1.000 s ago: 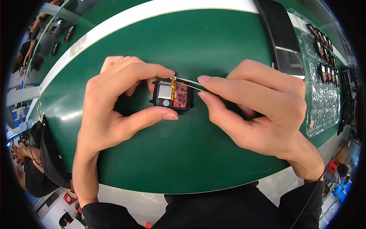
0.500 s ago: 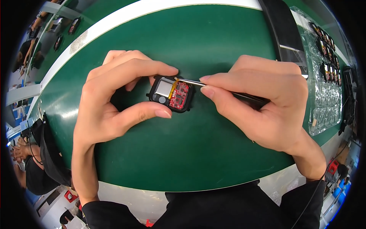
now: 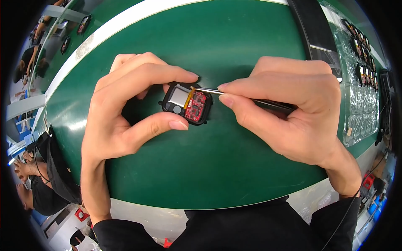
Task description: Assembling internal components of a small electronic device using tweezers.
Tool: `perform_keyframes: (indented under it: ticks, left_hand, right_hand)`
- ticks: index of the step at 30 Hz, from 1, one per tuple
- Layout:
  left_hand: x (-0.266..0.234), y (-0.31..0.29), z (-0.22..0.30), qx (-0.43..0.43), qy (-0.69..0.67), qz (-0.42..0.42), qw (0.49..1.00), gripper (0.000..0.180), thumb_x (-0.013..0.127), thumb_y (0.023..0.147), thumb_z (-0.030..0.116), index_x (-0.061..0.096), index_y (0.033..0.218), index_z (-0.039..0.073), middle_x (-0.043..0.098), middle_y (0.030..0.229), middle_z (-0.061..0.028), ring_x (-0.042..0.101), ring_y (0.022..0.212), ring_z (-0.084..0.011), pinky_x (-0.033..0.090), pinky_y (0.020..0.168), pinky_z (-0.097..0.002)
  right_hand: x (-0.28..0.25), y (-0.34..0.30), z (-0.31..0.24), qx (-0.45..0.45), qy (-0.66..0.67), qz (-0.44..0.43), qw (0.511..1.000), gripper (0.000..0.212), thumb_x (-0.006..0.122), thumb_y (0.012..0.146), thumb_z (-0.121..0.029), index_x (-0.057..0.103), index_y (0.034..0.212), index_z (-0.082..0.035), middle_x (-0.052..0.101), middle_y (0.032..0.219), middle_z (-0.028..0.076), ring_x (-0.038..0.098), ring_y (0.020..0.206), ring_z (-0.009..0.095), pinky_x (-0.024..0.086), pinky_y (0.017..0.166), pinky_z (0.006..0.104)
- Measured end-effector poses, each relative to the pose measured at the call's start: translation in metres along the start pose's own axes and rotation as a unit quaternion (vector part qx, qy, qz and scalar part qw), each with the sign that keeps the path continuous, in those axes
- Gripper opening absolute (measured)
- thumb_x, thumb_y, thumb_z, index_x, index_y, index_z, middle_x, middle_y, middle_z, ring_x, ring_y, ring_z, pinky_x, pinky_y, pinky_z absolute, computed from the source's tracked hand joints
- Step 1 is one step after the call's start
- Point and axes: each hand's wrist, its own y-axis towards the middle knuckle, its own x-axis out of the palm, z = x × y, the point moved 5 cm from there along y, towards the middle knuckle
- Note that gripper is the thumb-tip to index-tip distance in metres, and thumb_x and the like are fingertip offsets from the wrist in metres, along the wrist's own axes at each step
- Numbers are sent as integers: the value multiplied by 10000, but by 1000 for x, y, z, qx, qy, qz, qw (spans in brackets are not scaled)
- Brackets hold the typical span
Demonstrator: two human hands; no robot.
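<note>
A small black device housing (image 3: 205,115) lies open-faced between the fingers and thumb of my left hand (image 3: 121,108). In it sit a silver battery (image 3: 179,96), a red circuit board (image 3: 196,106), a strip of yellow tape (image 3: 191,95) and a round grey disc (image 3: 177,110). My left hand is closed on the housing, with the forefinger at its upper edge and the thumb at its lower edge. My right hand (image 3: 293,108) pinches dark tweezers with a bright metal end (image 3: 208,90). Their tip meets the upper end of the yellow tape; whether it grips anything is too small to tell.
Clear plastic trays (image 3: 362,115) with several similar devices (image 3: 363,71) stand on the right of the green table (image 3: 209,175). A long black object (image 3: 303,25) lies at the back right. Other people (image 3: 42,184) sit beyond the left edge.
The housing has turned slightly in my left hand. The tweezers' tip stays at the upper end of the yellow tape, and my right hand has barely moved. The view has shifted a little.
</note>
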Motion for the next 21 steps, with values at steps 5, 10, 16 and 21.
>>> perform_keyframes:
  ticks: [5,10,16,21]
  left_hand:
    - [1,1,1,52,10,3,999,672,906,822,565,798,1165,-3,791,1049,-83,609,835,-192,395,755,-328]
    - [1,1,3,39,11,0,999,643,914,829,538,797,1156,-4,795,1056,-87,612,839,-198,398,751,-332]
    - [1,2,2,29,10,1,1000,626,934,808,503,800,1155,-1,799,1075,-86,595,862,-195,404,757,-332]
    - [4,2,2,-21,-19,31,999,596,1005,713,314,798,1191,25,727,940,-36,546,847,-192,403,776,-330]
  right_hand:
    - [3,1,-1,-11,3,15,1000,181,840,802,98,862,959,10,688,641,52,571,509,104,354,465,262]
    - [1,0,-2,-16,-20,15,1000,189,849,792,96,863,955,0,683,642,35,532,485,81,316,447,259]
    - [2,-4,-5,-41,-25,41,998,191,858,795,78,863,964,-10,662,635,19,502,477,60,291,442,253]
    - [-10,1,-5,20,-9,53,998,136,860,861,18,864,995,-8,674,671,42,561,537,69,353,494,251]
